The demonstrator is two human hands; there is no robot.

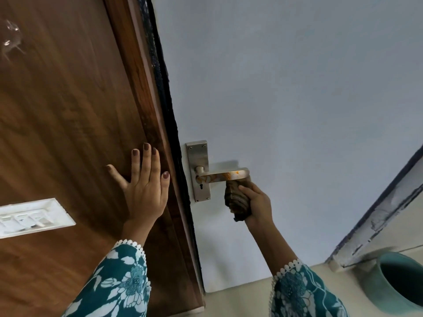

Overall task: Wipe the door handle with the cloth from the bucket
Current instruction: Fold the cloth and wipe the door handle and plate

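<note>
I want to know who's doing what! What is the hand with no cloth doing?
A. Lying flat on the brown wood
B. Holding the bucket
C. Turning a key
A: the left hand lies spread open on the brown wooden panel, holding nothing.

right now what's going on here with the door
A person is wiping the door handle. Their right hand grips a bunched brown cloth pressed up under the lever's outer end, which shows orange stains. Their left hand rests flat on the wooden frame. A teal bucket stands at lower right.
</note>
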